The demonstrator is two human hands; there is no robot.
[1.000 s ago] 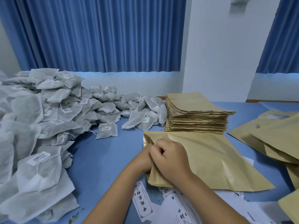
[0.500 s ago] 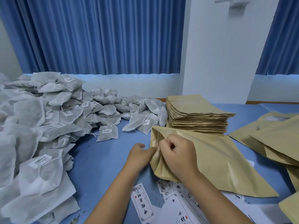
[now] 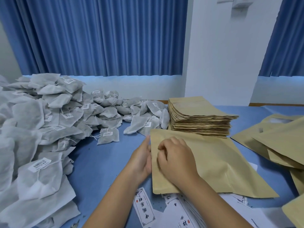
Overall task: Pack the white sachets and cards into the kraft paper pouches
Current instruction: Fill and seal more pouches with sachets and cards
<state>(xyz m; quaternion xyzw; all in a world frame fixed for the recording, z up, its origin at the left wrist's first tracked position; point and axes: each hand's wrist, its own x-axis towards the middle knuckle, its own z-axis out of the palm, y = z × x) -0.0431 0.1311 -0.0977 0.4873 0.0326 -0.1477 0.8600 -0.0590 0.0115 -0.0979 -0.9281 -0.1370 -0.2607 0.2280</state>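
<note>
A flat kraft paper pouch (image 3: 222, 162) lies on the blue table in front of me, with its mouth edge to the left. My left hand (image 3: 141, 160) lies against that left edge with straight fingers, some of them hidden under the pouch. Just inside the same edge my right hand (image 3: 176, 158) rests on top of the pouch, its curled fingers pinching the paper. A big heap of white sachets (image 3: 41, 120) with labels and strings fills the left side. Printed cards (image 3: 144, 209) lie near the front edge, partly under the pouch.
A neat stack of kraft pouches (image 3: 197, 119) stands behind the one I hold. More pouches (image 3: 279, 140) lie loosely overlapped at the right. One sachet (image 3: 108, 135) lies apart from the heap. Blue curtains and a white wall close off the back.
The pouch has gone from raised and tilted to lying flatter on the table. My left hand shifted to its left edge and my right hand now lies on top.
</note>
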